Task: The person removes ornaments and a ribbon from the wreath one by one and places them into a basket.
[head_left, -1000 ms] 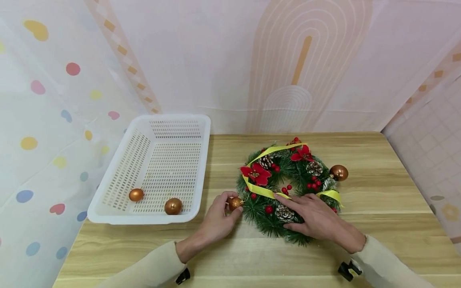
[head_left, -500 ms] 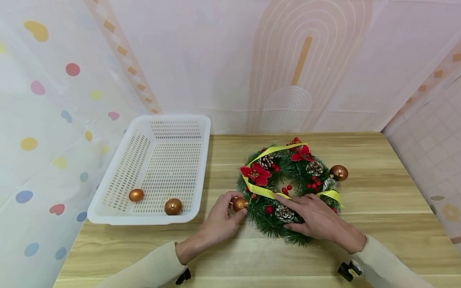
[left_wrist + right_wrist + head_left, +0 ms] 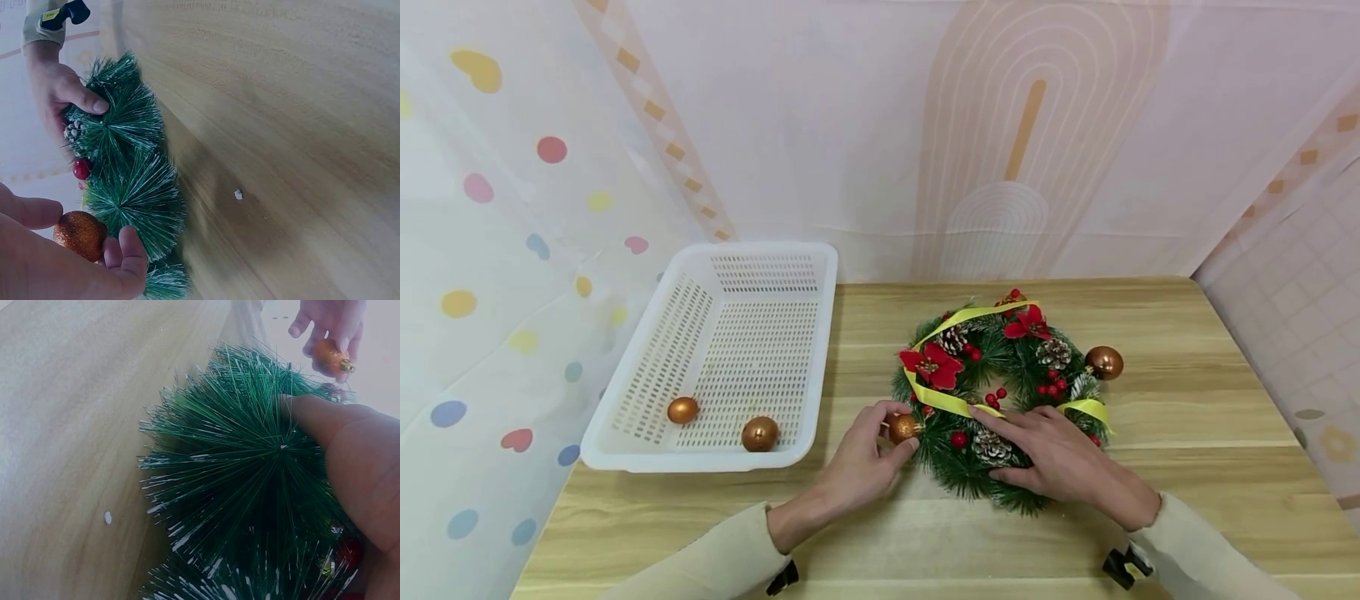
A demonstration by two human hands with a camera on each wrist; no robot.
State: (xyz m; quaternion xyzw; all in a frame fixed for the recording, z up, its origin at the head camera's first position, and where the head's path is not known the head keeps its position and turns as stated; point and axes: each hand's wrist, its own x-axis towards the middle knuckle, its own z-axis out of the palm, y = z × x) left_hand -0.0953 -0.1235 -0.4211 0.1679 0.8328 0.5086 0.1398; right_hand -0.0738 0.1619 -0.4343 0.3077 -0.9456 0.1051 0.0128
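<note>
My left hand [image 3: 868,454] pinches a glittery copper Christmas ball [image 3: 903,427] between thumb and fingers, at the left edge of a green wreath [image 3: 940,442]. In the right wrist view the ball's gold cap [image 3: 347,365] faces the greenery. Spread over the front of the wreath is my right hand [image 3: 1056,454], its index finger along a yellow ribbon [image 3: 943,398] and its thumb beside a pine cone [image 3: 992,447]. The left wrist view has that thumb [image 3: 87,99] resting straight on the needles. Red poinsettias [image 3: 931,364] and berries [image 3: 958,440] decorate the wreath.
To the left stands a white perforated basket [image 3: 831,333] with a small copper ball [image 3: 682,410] and a bigger one [image 3: 760,434] inside. A shiny copper ball [image 3: 1104,362] sits at the wreath's right edge. All rests on a wooden table [image 3: 925,550], with a patterned wall cloth [image 3: 865,167] behind.
My left hand has moved slightly to the right with the glittery Christmas ball, closer into the wreath's needles. My right hand has stayed in place on the wreath.
</note>
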